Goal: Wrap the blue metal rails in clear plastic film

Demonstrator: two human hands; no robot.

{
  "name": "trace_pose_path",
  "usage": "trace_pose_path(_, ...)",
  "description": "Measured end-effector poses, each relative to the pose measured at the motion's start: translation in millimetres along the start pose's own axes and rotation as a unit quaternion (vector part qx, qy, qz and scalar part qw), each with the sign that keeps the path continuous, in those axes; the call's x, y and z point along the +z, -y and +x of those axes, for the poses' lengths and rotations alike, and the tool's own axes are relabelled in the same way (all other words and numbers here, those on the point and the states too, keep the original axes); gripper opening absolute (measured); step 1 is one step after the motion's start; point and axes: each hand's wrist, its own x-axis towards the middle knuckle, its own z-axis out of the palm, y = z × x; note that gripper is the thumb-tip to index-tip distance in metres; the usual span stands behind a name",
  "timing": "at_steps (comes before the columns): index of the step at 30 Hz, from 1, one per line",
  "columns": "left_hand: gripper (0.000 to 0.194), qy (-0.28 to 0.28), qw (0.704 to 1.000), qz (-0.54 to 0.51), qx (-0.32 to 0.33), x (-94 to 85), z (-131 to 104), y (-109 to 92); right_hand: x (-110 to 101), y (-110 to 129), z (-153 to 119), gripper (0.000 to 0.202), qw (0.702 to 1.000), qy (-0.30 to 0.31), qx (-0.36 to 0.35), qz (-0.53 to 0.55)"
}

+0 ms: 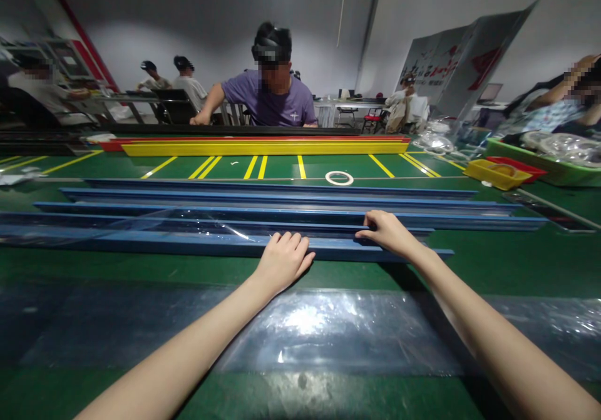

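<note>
Profile (pixel 335 249) partly under clear film (pixel 225 226)

The blue channel-shaped profile lies on the green surface (pixel 347 275), straight ahead of the camera. Film drapes over its left stretch, creased and glinting, and appears to run out near the left hand (pixel 285 254); to the right the channel looks bare. From that, the work seems only part done: the film looks loose, and the uncovered right-hand length is probably what remains. The profile's long axis runs left to right, roughly crosswise to the view, with its open side up. Its right end shows; the left passes out of frame.

The left hand lies palm down against the front wall, fingers close together; whether it grips or merely rests cannot be told. The right hand (pixel 387 229) curls thumb and forefinger at the rear wall's upper edge, but a firm pinch cannot be confirmed.

Just behind, further blue profiles (pixel 446 221) lie roughly parallel. Nearer the camera, a long clear sheet (pixel 357 345) lies flat along the same axis, seemingly unused. Farther off come a white ring (pixel 340 184), a yellow profile (pixel 265 149) and, across the surface, a person in a purple shirt (pixel 267 97).
</note>
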Motion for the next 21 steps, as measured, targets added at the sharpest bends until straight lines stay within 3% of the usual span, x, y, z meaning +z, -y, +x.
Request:
trace_pose_path(17, 0.027, 0.002, 1.0, -0.003, 0.0, -1.9, -0.1, -0.1, 0.2, 1.0, -2.3, 0.027, 1.0, -0.023, 0.003, 0.004)
trace_pose_path(21, 0.027, 0.001, 1.0, -0.004, 0.0, -1.9, 0.3, 0.0, -0.1, 3.4, -5.8, 0.027, 0.998, -0.031, -0.038, -0.04)
